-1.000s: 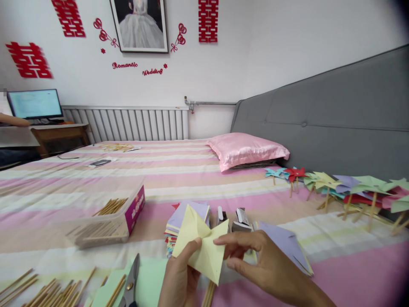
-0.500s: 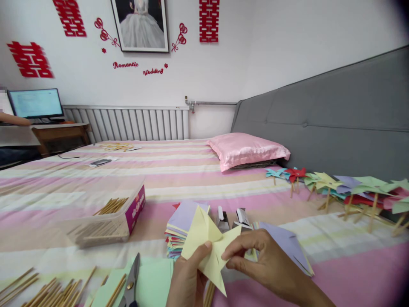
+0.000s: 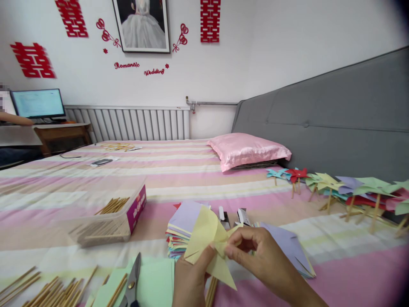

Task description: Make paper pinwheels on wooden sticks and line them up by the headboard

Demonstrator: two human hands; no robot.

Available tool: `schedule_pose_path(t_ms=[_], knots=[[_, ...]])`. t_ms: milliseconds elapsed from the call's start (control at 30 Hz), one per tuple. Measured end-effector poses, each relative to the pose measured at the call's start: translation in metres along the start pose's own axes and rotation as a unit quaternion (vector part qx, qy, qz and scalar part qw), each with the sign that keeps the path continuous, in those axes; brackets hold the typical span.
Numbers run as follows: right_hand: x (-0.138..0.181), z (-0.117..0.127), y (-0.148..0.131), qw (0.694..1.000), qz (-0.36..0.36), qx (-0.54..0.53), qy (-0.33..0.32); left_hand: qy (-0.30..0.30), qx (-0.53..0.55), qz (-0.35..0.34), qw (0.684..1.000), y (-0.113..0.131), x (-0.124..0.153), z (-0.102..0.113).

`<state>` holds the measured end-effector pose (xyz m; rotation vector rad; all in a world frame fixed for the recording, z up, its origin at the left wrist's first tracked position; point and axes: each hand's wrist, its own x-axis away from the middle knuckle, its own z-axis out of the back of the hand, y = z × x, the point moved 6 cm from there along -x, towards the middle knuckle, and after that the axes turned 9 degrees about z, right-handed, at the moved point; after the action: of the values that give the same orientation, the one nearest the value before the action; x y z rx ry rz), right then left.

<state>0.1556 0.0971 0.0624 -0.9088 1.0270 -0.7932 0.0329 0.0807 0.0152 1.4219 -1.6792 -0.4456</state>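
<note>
- The left hand (image 3: 191, 279) is holding the yellow paper (image 3: 206, 230) up from below, just above the near edge of the bed (image 3: 191, 175), its grip pinching the sheet with the thumb pressed on the front.
- The right hand (image 3: 268, 264) is meeting it at the paper's middle, its grip pressed together on a folded flap between thumb and forefinger.
- The flaps are looking springy. If either pinch is loosening, a point is likely springing back out and the fold is opening.
- The paper is thin, so a hard pull at the centre is risking a tear or a crooked crease.
- The scissors (image 3: 132, 281) are lying open-bladed on the green sheet (image 3: 153, 277), just beside the left wrist. A careless drop of that hand is risking a nick.
- Wooden sticks (image 3: 47, 294) are lying loose at the lower left, and more are showing under the hands. A nudge could be rolling them off the bed.
- The stack of coloured paper (image 3: 179, 232) is sitting directly behind the yellow paper, with two staplers (image 3: 223, 215) near it and a lilac folded piece (image 3: 287, 245) partly hidden by the right hand.
- A box of sticks (image 3: 108, 217) is resting to the left, and finished pinwheels (image 3: 351, 192) are standing along the headboard, well apart.
- Nothing is blocking the hands themselves.
</note>
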Motion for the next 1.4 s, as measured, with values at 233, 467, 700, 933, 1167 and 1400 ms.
schedule_pose_path(t_ms=[233, 467, 700, 933, 1167, 1400], knots=[[0.001, 0.001, 0.005, 0.999, -0.029, -0.006, 0.024, 0.017, -0.035, -0.029, 0.999, 0.001, -0.001, 0.003], [0.002, 0.0, 0.012, 0.998, -0.04, -0.006, 0.046, 0.038, -0.051, -0.049, 0.997, -0.001, -0.005, 0.006], [0.001, 0.001, 0.008, 0.998, -0.046, 0.006, 0.042, 0.035, -0.062, -0.076, 0.995, 0.003, 0.0, 0.001], [-0.001, -0.001, 0.006, 0.998, -0.044, 0.001, 0.035, 0.03, -0.085, -0.088, 0.992, 0.003, 0.001, 0.0], [0.001, -0.002, 0.011, 0.999, -0.039, 0.017, 0.034, 0.03, -0.053, -0.074, 0.995, -0.002, -0.002, 0.002], [0.001, -0.002, 0.019, 0.998, -0.04, 0.034, 0.034, 0.037, -0.045, -0.06, 0.996, -0.004, -0.002, 0.001]])
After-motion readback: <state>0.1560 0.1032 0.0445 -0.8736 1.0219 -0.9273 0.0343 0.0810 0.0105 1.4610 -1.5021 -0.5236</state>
